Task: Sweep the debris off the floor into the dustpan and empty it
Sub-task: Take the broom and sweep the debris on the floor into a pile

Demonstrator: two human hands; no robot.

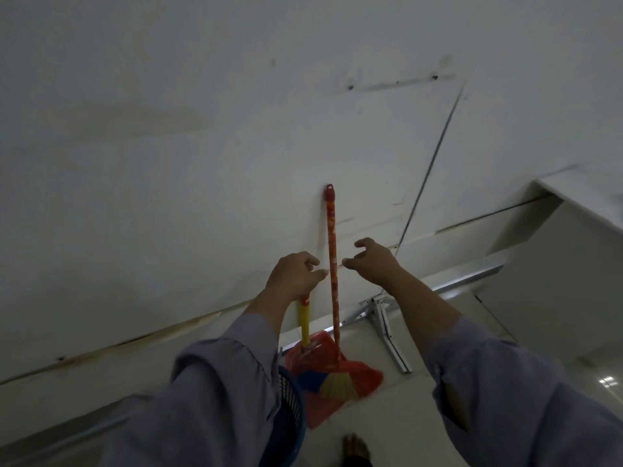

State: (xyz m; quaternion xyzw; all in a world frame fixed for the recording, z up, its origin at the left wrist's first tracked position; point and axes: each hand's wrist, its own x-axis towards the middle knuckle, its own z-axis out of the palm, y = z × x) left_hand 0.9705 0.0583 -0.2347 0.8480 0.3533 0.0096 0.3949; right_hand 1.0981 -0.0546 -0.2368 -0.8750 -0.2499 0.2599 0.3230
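White scuffed wall (202,146) | red patterned broom (332,251) leaning | hands (296,274) (374,261) open

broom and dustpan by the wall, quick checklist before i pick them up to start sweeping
1. Broom upright and reachable, leaning on the wall: ok.
2. Right hand on the broom handle: not ok, fingers open beside it, not closed on it.
3. Left hand on the dustpan handle: cannot tell, the hand sits over the yellow handle's top and hides any grip.
4. Dustpan free to lift: not ok, the broom bristles rest inside it.
5. Blue basket clear of the lift path: cannot tell, it sits close under the left sleeve.
6. Debris to sweep located: cannot tell, none visible here.
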